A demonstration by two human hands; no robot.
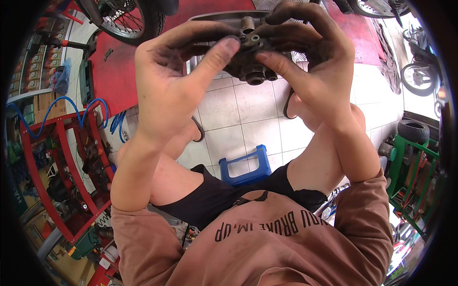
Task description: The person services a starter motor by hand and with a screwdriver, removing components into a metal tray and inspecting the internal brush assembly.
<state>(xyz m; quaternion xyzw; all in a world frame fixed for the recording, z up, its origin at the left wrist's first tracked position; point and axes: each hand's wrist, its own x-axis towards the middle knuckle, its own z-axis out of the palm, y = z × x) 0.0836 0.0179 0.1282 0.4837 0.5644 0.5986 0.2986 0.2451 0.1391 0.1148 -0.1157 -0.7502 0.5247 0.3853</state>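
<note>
Held up at the top of the view is a dark, greasy metal engine part point(254, 61) with round ports and bolt bosses. My left hand point(177, 88) closes on its left side, the thumb pressing on the near face. From the other side my right hand point(320, 71) grips it, thumb on the face and blackened fingers curled over the top. Both hands are smeared with grease. The far side of the part is hidden by my fingers.
Below the hands stands a blue plastic stool point(245, 168) between my legs on white floor tiles. A red rack point(57, 176) with tools is at the left. A motorcycle wheel point(126, 21) rests on a red mat point(114, 78). A green rack point(415, 167) carries a tyre point(413, 130) at the right.
</note>
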